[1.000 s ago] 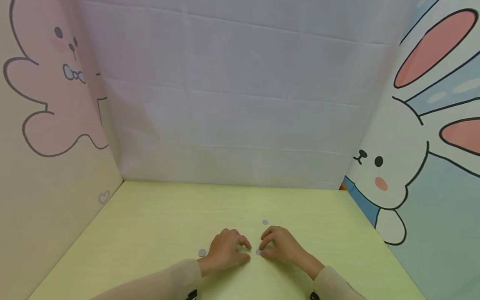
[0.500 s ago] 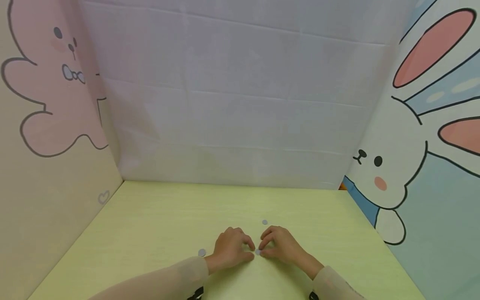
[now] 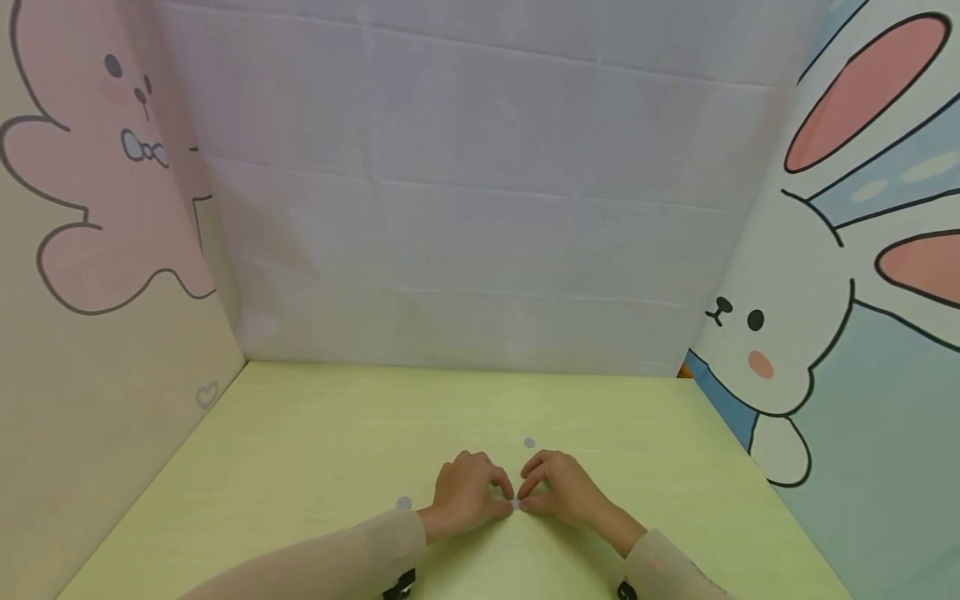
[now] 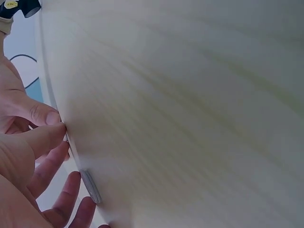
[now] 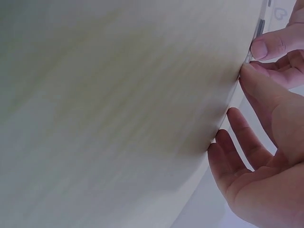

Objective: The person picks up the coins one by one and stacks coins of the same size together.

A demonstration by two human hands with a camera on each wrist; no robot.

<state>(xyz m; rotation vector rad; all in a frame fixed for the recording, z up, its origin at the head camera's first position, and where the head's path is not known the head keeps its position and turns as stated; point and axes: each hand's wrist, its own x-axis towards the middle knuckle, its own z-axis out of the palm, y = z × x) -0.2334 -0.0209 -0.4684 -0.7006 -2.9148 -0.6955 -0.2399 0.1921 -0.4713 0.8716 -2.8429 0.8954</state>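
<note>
A small flat grey disc (image 3: 516, 504) lies at the middle front of the table, mostly covered by fingertips. My left hand (image 3: 467, 493) holds its left edge between thumb and curled index finger. From the other side my right hand (image 3: 564, 490) pinches the right edge, so the two hands almost meet. Up close in the left wrist view, the left thumb (image 4: 50, 135) comes against the right hand's thumb (image 4: 45, 114). Another grey disc (image 4: 90, 186) shows beside the left fingers there. In the right wrist view, the right hand's other fingertips (image 5: 219, 137) rest on the tabletop.
One grey disc (image 3: 529, 443) lies beyond the hands, and a second disc (image 3: 403, 503) lies beside the left wrist. The pale yellow table (image 3: 337, 433) is bounded by a white back sheet (image 3: 480, 208) and printed side panels (image 3: 780, 333).
My left hand has slid right until its fingertips reach the disc at the right hand. A disc that showed between the left fingers is now hidden in the head view. The right hand stays put.
</note>
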